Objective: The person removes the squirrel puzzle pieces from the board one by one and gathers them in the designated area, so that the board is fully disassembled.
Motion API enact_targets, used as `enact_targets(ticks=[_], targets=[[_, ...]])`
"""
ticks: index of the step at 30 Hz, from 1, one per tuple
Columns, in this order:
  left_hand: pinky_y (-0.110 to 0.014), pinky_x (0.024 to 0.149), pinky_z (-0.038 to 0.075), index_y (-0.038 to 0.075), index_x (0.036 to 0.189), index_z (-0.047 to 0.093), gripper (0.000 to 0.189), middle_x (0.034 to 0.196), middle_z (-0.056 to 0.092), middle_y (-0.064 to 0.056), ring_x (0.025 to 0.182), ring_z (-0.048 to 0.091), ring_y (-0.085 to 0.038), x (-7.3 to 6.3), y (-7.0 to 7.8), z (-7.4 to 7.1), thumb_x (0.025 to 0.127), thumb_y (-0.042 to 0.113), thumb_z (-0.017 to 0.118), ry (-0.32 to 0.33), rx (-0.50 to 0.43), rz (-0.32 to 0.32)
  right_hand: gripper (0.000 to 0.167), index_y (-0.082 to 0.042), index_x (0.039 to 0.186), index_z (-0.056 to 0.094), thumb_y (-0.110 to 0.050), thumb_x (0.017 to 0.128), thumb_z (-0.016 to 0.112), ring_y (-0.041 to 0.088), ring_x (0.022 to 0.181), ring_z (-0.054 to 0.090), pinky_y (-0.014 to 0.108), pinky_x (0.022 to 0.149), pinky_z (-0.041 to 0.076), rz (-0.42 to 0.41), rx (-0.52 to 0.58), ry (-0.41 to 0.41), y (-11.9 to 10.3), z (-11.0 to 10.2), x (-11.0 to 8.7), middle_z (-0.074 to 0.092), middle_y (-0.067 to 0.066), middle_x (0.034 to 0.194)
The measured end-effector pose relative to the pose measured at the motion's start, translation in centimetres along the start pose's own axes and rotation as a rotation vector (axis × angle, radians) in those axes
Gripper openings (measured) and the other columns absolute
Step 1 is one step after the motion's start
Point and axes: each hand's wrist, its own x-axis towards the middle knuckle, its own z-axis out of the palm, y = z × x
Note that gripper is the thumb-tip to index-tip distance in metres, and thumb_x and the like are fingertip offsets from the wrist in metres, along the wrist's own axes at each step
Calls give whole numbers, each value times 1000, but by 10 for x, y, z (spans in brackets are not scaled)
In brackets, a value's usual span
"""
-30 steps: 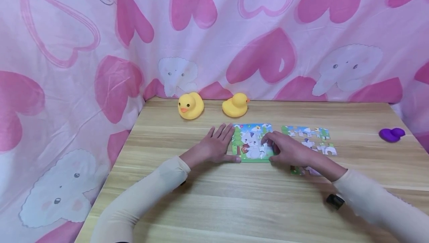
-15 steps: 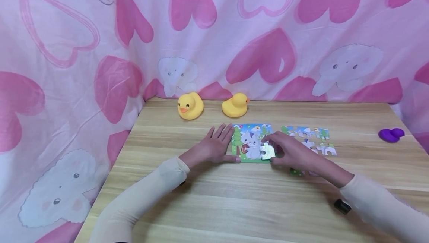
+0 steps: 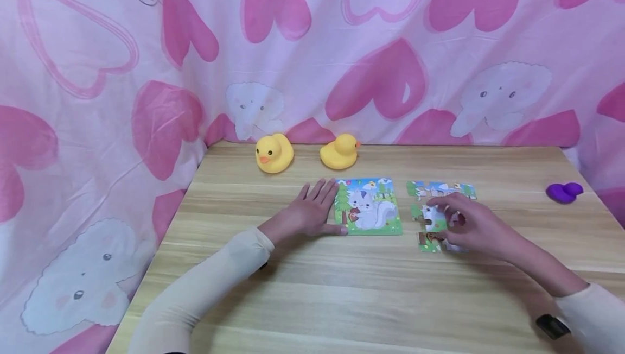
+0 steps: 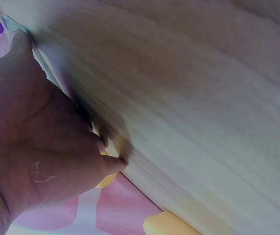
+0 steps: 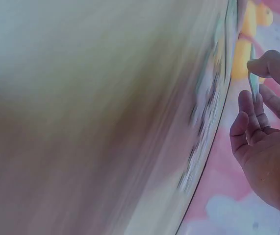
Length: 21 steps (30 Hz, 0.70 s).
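Note:
A square squirrel picture point(image 3: 368, 207) lies flat on the wooden table. My left hand point(image 3: 311, 210) rests along its left edge with fingers spread and straight, the thumb at the lower left corner. In the left wrist view the palm of the left hand point(image 4: 37, 122) faces the camera. To the right, my right hand point(image 3: 476, 223) pinches a jigsaw piece point(image 3: 432, 219) between thumb and fingers, above the loose jigsaw pieces point(image 3: 466, 190). The right wrist view shows the held piece edge-on point(image 5: 254, 85), raised off the table. Part of the lower pieces point(image 3: 429, 244) is hidden under the hand.
Two yellow rubber ducks point(image 3: 275, 153) stand near the back edge of the table point(image 3: 312, 299). A purple duck point(image 3: 563, 193) sits at the far right. Behind the table hangs a pink heart-patterned cloth point(image 3: 293, 66).
My right hand has moved right, carrying the jigsaw piece from over the squirrel picture to above the loose pieces. The left hand has stayed at the picture's edge.

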Motion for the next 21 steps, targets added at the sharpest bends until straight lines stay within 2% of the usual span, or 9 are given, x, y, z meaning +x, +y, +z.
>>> enact_targets(ticks=[6,13,21], targets=[[-56,136,0,13,171,-6,118,181,-12,-4,168,-8,-31,1,-3,1,93,86,45,-16,-16,-15,72,-16,136,67,-4,71,95,0,90,58,20,71,54,58,-108,31,19,-17,-29,65,-4,109],[-56,136,-3,13,170,-9,120,180,-16,-4,168,-11,-30,5,-5,4,92,89,41,-32,-19,-18,70,-13,134,67,-6,71,95,-4,86,54,20,67,53,106,-142,27,40,-27,-57,64,-3,107],[-57,136,-2,15,170,-10,119,180,-16,-4,168,-12,-30,8,-4,6,92,88,42,-32,-9,-16,73,-18,132,69,1,66,94,-4,88,51,12,71,44,79,-149,27,49,-28,-74,59,-9,104]])
